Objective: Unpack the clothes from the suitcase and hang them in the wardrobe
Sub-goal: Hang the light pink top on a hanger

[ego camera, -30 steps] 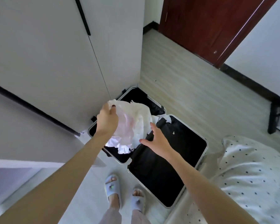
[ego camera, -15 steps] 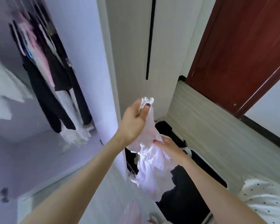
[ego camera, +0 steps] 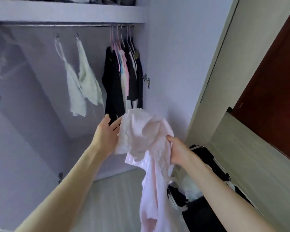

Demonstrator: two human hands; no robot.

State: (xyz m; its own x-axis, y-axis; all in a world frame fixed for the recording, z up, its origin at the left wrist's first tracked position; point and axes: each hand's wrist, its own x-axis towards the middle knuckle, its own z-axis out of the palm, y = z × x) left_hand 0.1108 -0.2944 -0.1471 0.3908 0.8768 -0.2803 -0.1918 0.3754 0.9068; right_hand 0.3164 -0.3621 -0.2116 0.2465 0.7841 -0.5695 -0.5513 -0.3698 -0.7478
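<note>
Facing the open wardrobe (ego camera: 166, 56) now instead of the suitcase (ego camera: 208, 206), the person has lifted out the pink garment (ego camera: 146, 144); right hand (ego camera: 179, 153) clenches it, left hand (ego camera: 107, 136) looks loose against it. Needs a hanger (ego camera: 115, 39) next.

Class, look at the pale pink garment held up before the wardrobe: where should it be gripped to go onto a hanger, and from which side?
Probably at the bunched top of the pink garment, from above and from both sides. The rest hangs limp below, so holding the top lets it drape straight. The right hand already grips it there; the left hand touches its left edge.
</note>
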